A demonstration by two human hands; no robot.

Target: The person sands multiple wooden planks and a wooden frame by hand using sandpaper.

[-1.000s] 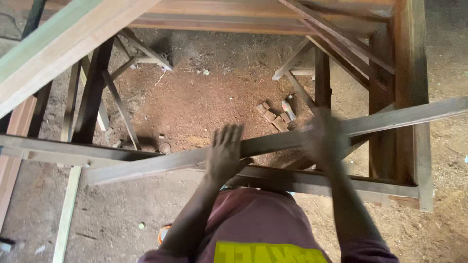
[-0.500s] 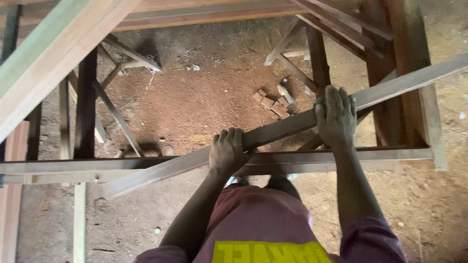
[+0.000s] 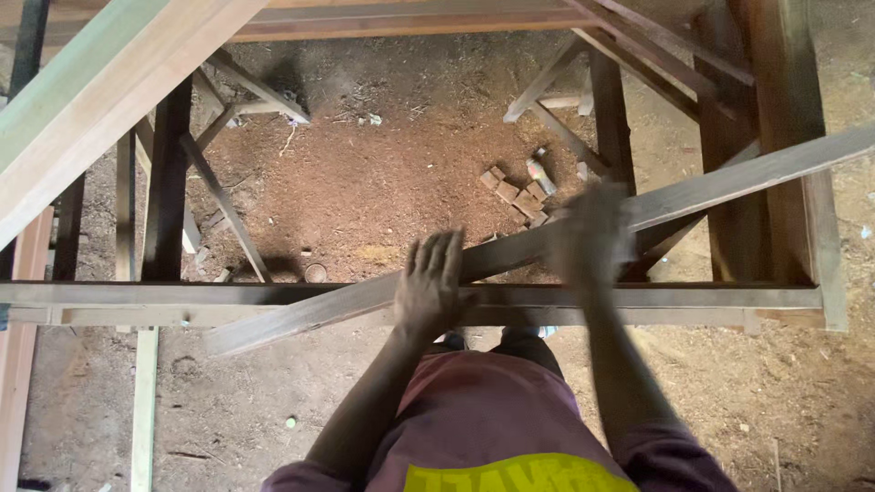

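Note:
A long grey wooden plank [image 3: 711, 187] lies slanted across a horizontal rail [image 3: 228, 296] of a timber frame, rising from lower left to upper right. My left hand [image 3: 428, 284] rests flat on the plank where it crosses the rail, fingers spread. My right hand [image 3: 591, 232] is blurred with motion and sits on the plank further up to the right; its fingers seem to curl over the plank's edge. My arms and maroon shirt fill the bottom of the view.
Wooden frame posts [image 3: 775, 137] and braces [image 3: 223, 196] stand all around over a sawdust floor. Small wood offcuts [image 3: 515, 191] lie on the sawdust. A pale thick beam [image 3: 100, 100] crosses the top left.
The plank has slid down and to the left along the rail. My right hand moved left and down with it and is now blurred. My left hand stays on the plank.

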